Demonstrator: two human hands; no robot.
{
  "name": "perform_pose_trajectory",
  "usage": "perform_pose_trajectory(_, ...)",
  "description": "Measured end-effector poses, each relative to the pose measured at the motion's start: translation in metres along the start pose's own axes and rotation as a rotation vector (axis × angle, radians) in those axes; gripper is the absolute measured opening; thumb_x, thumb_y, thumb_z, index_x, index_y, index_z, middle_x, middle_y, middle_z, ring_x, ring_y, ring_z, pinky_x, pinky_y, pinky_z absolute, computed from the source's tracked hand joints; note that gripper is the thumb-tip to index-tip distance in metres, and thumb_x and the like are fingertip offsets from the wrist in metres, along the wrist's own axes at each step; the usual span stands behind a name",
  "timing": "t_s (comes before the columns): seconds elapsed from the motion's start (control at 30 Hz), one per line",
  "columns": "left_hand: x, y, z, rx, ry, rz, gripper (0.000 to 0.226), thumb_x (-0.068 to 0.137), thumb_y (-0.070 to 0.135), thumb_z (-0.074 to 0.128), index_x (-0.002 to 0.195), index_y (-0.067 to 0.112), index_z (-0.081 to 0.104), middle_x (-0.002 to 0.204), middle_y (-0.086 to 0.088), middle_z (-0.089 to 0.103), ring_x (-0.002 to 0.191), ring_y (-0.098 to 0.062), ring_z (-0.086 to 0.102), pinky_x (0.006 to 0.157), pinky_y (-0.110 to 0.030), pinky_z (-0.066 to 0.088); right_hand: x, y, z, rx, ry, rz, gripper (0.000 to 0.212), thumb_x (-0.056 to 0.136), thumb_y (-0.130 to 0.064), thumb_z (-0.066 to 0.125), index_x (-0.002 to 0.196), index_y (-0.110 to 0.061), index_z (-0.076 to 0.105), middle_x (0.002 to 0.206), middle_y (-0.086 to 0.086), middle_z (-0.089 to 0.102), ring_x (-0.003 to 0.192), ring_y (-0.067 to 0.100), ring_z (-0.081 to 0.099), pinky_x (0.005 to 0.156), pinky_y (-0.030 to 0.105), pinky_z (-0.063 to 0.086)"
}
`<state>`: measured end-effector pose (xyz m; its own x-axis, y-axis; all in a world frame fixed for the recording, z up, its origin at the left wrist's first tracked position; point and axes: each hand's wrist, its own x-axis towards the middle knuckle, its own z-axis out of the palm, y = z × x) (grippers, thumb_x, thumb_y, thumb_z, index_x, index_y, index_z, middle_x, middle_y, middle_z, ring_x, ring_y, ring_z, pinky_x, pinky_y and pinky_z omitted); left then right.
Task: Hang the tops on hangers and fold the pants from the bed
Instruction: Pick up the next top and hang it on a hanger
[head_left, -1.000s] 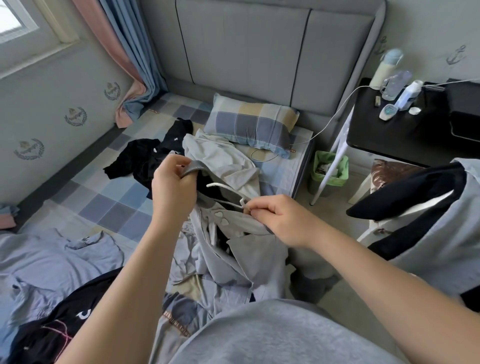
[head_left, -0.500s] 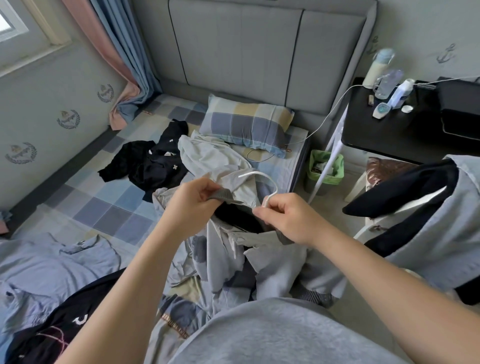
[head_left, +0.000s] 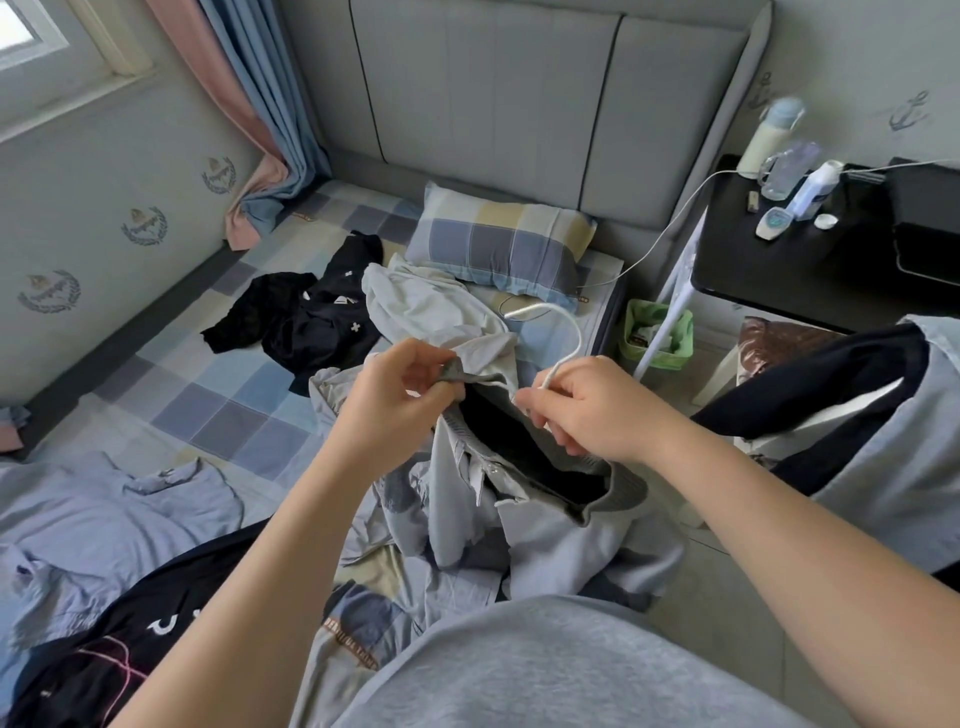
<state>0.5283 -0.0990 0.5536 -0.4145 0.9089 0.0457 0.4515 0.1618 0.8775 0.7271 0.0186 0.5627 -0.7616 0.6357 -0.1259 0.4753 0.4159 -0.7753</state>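
left hand (head_left: 396, 400): thumb and fingers pinch the ribbed collar (head_left: 460, 372) of the grey top, lifting its edge.
right hand (head_left: 587, 411): fingers curled round the lower neck of the white hanger (head_left: 535, 308), right at the collar opening; the hook arcs up toward 12 o'clock from this hand.
grey top (head_left: 561, 540): hangs from both hands over the near edge of the bed, neck held open and showing a dark lining; the hanger's arms are hidden inside, so i cannot tell how far they are in.
bed (head_left: 208, 410): checked sheet, running from 9 o'clock up to 12 o'clock of the hands.
pillow (head_left: 498, 244): checked, at 12 o'clock against the padded headboard.
black clothes (head_left: 306, 322): a crumpled heap at 10 o'clock from the left hand.
pale garment (head_left: 415, 306): bunched just beyond the hands, touching the black clothes.
blue garment (head_left: 104, 514): spread flat at 8 o'clock.
black printed garment (head_left: 104, 660): at 7 o'clock, under the left forearm.
hung clothes (head_left: 857, 415): black and light blue pieces at 3 o'clock.
side table (head_left: 810, 265): black, at 2 o'clock, with bottles on it.
green bin (head_left: 660, 332): on the floor between bed and side table.
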Motion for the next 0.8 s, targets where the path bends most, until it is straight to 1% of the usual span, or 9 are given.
perform_pose_trajectory(0.03,-0.001,-0.001,0.0,-0.015,0.002,0.014,0.014,0.09,0.029,0.07,0.104,0.031,0.068,0.099,0.012,0.069,0.099,-0.004,0.064,0.086,-0.03,0.052,0.0,-0.001,-0.002,0.023,0.021,-0.008,0.047,0.1,-0.037,0.058,0.062,-0.01,0.061,0.053,0.004,0.061,0.046,0.015,0.06,0.058,0.028,0.05)
perform_pose_trajectory(0.1,-0.001,-0.003,0.0,0.055,0.018,0.038,0.034,0.089,0.057,0.058,0.114,0.036,0.066,0.12,0.019,0.058,0.122,-0.005,0.049,0.099,-0.031,0.039,0.0,-0.003,-0.008,0.026,0.043,-0.043,0.047,0.101,-0.036,0.057,0.06,-0.014,0.06,0.049,0.002,0.059,0.044,0.011,0.056,0.06,0.029,0.05)
perform_pose_trajectory(0.17,0.002,-0.003,-0.002,0.273,0.017,0.114,0.047,0.088,0.064,0.049,0.124,0.037,0.061,0.132,0.02,0.052,0.133,-0.01,0.036,0.107,-0.036,0.027,-0.001,-0.007,-0.013,0.026,0.038,-0.081,0.047,0.101,-0.037,0.056,0.06,-0.015,0.061,0.047,0.0,0.057,0.043,0.008,0.052,0.06,0.024,0.047)
perform_pose_trajectory(0.27,0.009,-0.003,-0.001,0.457,-0.064,0.224,0.032,0.094,0.045,0.061,0.12,0.026,0.066,0.107,0.011,0.066,0.111,-0.018,0.057,0.103,-0.043,0.039,0.0,-0.011,-0.019,0.101,0.04,-0.101,0.046,0.102,-0.036,0.055,0.063,-0.012,0.061,0.043,-0.002,0.053,0.04,0.007,0.048,0.057,0.019,0.044)
perform_pose_trajectory(0.4,0.012,0.001,0.003,0.282,-0.002,0.23,0.01,0.093,0.026,0.069,0.102,0.022,0.071,0.075,-0.005,0.065,0.069,-0.012,0.055,0.068,-0.022,0.047,0.003,-0.012,-0.028,0.192,0.039,-0.093,0.042,0.099,-0.038,0.058,0.069,-0.011,0.067,0.048,0.001,0.058,0.044,0.012,0.051,0.054,0.019,0.046)
perform_pose_trajectory(0.5,0.014,0.005,0.002,0.203,0.106,0.231,0.005,0.093,0.021,0.07,0.095,0.024,0.072,0.069,-0.011,0.062,0.069,-0.015,0.053,0.061,-0.011,0.042,0.004,-0.003,-0.044,0.169,0.07,-0.118,0.03,0.09,-0.049,0.062,0.085,-0.021,0.074,0.069,0.0,0.072,0.062,0.011,0.065,0.063,0.018,0.052)
perform_pose_trajectory(0.57,0.016,0.006,-0.003,0.159,0.167,0.198,0.007,0.093,0.022,0.069,0.095,0.028,0.07,0.073,-0.013,0.064,0.07,-0.016,0.056,0.065,-0.02,0.047,-0.001,0.014,-0.056,0.124,0.112,-0.106,0.015,0.09,-0.045,0.066,0.09,-0.032,0.073,0.082,-0.002,0.073,0.077,0.015,0.068,0.075,0.024,0.054)
perform_pose_trajectory(0.67,0.021,0.004,-0.019,0.114,0.261,0.167,0.005,0.094,0.025,0.068,0.098,0.025,0.072,0.081,-0.014,0.067,0.077,-0.025,0.06,0.075,-0.044,0.054,-0.017,0.049,-0.068,0.072,0.129,-0.011,0.033,0.082,-0.061,0.062,0.087,-0.029,0.07,0.077,-0.001,0.064,0.076,0.018,0.06,0.078,0.038,0.046)
perform_pose_trajectory(0.8,0.023,0.0,-0.033,0.102,0.326,0.187,0.009,0.093,0.031,0.067,0.092,0.039,0.07,0.082,-0.011,0.067,0.077,-0.019,0.06,0.074,-0.041,0.053,-0.034,0.083,-0.074,0.146,0.2,0.124,0.041,0.083,-0.054,0.062,0.098,-0.018,0.073,0.101,0.023,0.07,0.101,0.042,0.064,0.094,0.059,0.05)
